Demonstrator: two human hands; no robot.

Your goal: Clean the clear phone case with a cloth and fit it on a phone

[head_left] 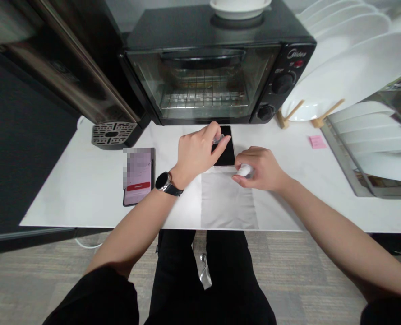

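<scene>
My left hand [198,151], with a watch [163,181] on its wrist, pinches a small clear plastic cap [218,139]. Beneath its fingers lies a black-screened phone [226,151], partly hidden by that hand. My right hand [261,169] is closed around a small white-topped bottle [245,170]; its nozzle end shows between thumb and forefinger, the rest is covered by the palm. Right below the phone, a flat grey cloth [229,203] is spread out to the counter's front edge.
Another phone [138,180] with a lit screen lies at left, near a machine's drip tray [114,133]. A toaster oven [203,81] stands behind my hands. White plates [359,63] in a wooden rack, a pink sticky note [317,141] and a metal dish rack [342,167] are at right.
</scene>
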